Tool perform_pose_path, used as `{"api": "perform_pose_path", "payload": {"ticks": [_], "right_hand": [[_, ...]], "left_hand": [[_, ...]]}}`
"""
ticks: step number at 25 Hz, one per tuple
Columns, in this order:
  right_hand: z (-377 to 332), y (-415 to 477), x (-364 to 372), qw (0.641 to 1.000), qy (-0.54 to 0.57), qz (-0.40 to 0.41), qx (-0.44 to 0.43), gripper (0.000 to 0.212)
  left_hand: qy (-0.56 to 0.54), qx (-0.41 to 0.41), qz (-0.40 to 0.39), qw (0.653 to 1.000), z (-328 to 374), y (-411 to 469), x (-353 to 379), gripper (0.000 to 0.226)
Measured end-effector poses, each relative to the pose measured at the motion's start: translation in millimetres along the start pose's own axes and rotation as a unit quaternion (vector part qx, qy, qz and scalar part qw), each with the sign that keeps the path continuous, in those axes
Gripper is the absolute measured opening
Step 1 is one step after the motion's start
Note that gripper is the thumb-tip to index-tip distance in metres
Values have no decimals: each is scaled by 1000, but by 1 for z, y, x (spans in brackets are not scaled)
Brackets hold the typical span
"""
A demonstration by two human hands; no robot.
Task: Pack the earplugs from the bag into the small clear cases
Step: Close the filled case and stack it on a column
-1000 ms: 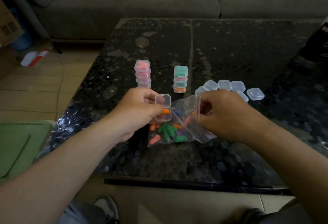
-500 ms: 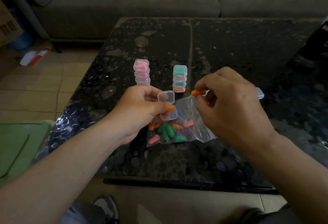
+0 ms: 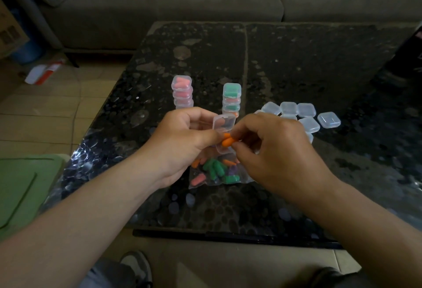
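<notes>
A grey sofa fills the top of the frame, and a dark speckled table spreads below it. The job looks partly done. Two stacks of filled, closed cases stand at the centre of the frame: a pink stack and, to its right, a green stack with green and orange plugs inside. To the right of these lies a cluster of empty cases, so a fair number are left to fill. The bag lies on the table just below the hands, with green, orange, pink and purple plugs inside.

The left hand is curled round an open case, with the lid tipped up toward the stacks. The right hand is curled too, its thumb and fingertips pinching an orange earplug at the mouth of that case. A second orange plug seems to sit beside it, probably already in the tray. Closing and stacking this case is likely next.
</notes>
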State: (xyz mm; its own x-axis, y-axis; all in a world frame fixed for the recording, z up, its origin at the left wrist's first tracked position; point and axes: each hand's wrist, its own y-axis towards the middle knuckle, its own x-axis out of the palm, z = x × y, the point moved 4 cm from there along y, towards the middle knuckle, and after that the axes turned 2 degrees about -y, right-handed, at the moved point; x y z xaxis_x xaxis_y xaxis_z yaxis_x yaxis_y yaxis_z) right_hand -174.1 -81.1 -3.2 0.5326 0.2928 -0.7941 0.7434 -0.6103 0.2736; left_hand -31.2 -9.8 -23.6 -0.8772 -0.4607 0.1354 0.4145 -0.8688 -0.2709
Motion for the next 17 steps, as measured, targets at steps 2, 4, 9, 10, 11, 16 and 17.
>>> {"api": "perform_pose_path", "payload": {"ticks": [2,4,9,10,11,16,17], "right_hand": [[1,0,1,1000,-2,4,3,6],[1,0,1,1000,-7,8,2,5],[2,0,2,1000,-6,7,-5,6],[1,0,2,1000,-5,7,-7,7],[1,0,2,1000,-6,6,-10,8],[1,0,1,1000,-12,14,-21,9],[0,0,1,999,-11,16,-26,10]], "left_hand": [[-13,-3,1,1000,0,0,0,21],[-26,-13,2,1000,-1,0,0,21],[-34,-18,2,999,-1,-1,1,17],[-35,-19,2,999,-1,-2,1,17],[-35,-19,2,999,-1,-2,2,17],[-33,-13,4,999,0,-1,1,15],[-35,-15,5,999,0,-2,2,15]]}}
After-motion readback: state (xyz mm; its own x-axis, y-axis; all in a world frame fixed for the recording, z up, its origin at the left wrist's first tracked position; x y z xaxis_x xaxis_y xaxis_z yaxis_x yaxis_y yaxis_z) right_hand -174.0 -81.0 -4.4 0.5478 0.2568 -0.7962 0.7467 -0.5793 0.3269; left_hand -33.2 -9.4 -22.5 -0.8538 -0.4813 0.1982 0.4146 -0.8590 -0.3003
